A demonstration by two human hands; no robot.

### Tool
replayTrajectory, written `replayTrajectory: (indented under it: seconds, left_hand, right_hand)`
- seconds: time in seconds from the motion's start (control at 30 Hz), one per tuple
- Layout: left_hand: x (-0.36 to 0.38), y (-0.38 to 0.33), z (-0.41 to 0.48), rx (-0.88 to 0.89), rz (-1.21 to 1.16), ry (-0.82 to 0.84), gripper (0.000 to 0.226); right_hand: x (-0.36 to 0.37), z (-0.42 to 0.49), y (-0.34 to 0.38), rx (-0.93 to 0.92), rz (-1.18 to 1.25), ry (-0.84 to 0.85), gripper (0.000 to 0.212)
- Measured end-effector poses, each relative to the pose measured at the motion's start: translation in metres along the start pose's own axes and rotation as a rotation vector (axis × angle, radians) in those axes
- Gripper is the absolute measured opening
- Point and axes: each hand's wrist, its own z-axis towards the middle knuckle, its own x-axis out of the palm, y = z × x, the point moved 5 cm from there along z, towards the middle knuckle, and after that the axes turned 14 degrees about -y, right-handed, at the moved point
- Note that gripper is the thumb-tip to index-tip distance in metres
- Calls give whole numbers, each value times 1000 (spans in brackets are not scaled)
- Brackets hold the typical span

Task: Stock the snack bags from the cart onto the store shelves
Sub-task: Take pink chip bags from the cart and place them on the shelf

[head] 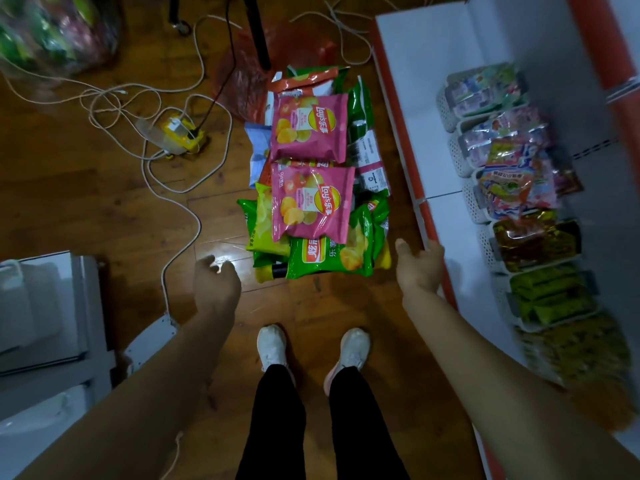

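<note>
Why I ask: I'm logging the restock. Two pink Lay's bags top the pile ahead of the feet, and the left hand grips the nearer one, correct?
No. The head view shows the left hand gripping nothing, left of the pile and apart from the nearer pink Lay's bag. That and the farther pink Lay's bag do top the pile.

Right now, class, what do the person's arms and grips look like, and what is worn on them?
The left arm and right arm are bare, no sleeves in view. The left grip and right grip wear no gloves; no watch, bracelet or ring shows. Below are black trousers and white shoes.
</note>
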Motion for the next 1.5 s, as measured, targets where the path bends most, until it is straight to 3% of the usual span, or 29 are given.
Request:
replayTrajectory:
  seconds: [0.13, 0.23, 0.37, 0.5, 0.63, 0.77, 0.97, 1.13, 1.23, 1.3, 1.43, 1.5]
  left_hand:
    - [1, -56, -2, 91, -205, 12, 43]
    - [13, -84, -3, 143, -310, 33, 33]
    - [36, -95, -7, 25, -348, 230, 17]
    - [59, -82, 8, -89, -262, 373, 12]
    - [62, -92, 2, -57, -210, 423, 17]
    - [67, -95, -8, -56, -256, 518, 43]
    - [57, -102, -36, -230, -437, 777, 44]
    - [52, -111, -51, -300, -579, 711, 31]
    - [56, -115, -60, -307, -647, 720, 36]
    - [60, -116, -68, -298, -676, 741, 39]
    - [60, -113, -79, -246, -703, 734, 35]
    - [57, -110, -75, -143, -609, 713, 23]
  right_hand:
    - [-1, -22, 49, -373, -26, -82, 76]
    - [16, -43, 74, -430, 60, 28, 70]
    - [41, -58, 86, -199, 209, 165, 51]
    - [67, -53, 80, -2, 167, 227, 44]
    - [79, -47, 82, 5, 90, 267, 44]
    - [76, -47, 84, 15, 131, 298, 25]
    - [51, -50, 91, 149, 336, 408, 43]
    - [32, -60, 81, 395, 570, 477, 41]
    - [36, -82, 74, 417, 624, 594, 71]
    - [44, -95, 74, 439, 662, 633, 80]
    - [53, -100, 78, 506, 746, 604, 75]
    - [53, -92, 75, 535, 723, 555, 68]
